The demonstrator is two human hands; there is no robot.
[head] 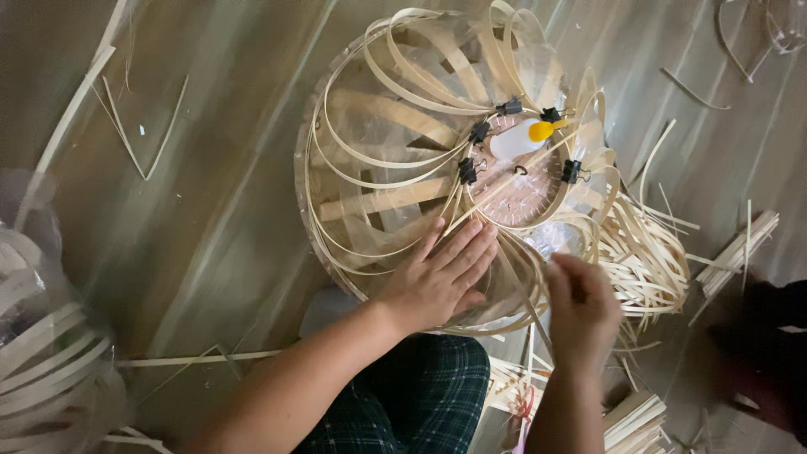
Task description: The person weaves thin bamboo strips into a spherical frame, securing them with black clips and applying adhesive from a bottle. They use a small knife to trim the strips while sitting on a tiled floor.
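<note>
**Steadying the bamboo frame while a strip is worked in**

The domed bamboo-strip frame (403, 168) lies on the wooden floor (218, 235). The left hand (437, 277) rests flat and open on the frame's near rim, pinning its strips; best to keep that pressure even. The right hand (580, 307), blurred just right of the rim, looks closed, on what I cannot tell. Black binder clips (467, 171) ring the frame's round hub, where a glue bottle (521, 139) lies. Loose strips (647, 261) fan out rightward of the frame.

A wooden plank floor (210, 210) under soft light, littered with loose bamboo strips (647, 252) and slivers.
</note>
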